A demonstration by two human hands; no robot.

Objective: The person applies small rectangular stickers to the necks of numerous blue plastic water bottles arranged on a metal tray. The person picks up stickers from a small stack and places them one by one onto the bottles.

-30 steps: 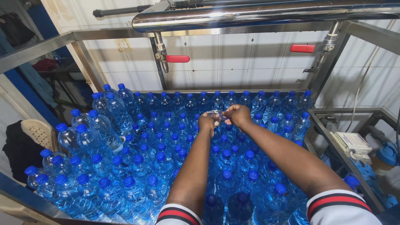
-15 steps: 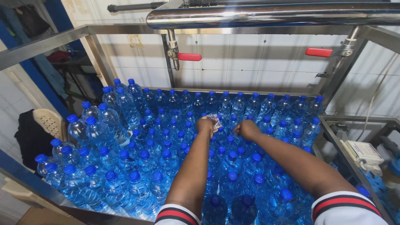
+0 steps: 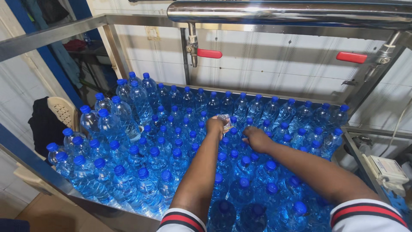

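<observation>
While blue-capped bottles point(image 3: 171, 152) crowd around, left hand point(image 3: 216, 126) grips a small wrapper point(image 3: 225, 119); right hand's point(image 3: 256, 139) grip unclear.

Both forearms are bare. The left sleeve point(image 3: 182, 220) and right sleeve point(image 3: 369, 215) are short and white, each ending in a cuff banded with dark navy and red stripes.

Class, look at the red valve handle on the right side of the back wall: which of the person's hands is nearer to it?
Right. The right hand lies below and left of the red valve handle; the left hand is farther left, among blue-capped bottles.
</observation>
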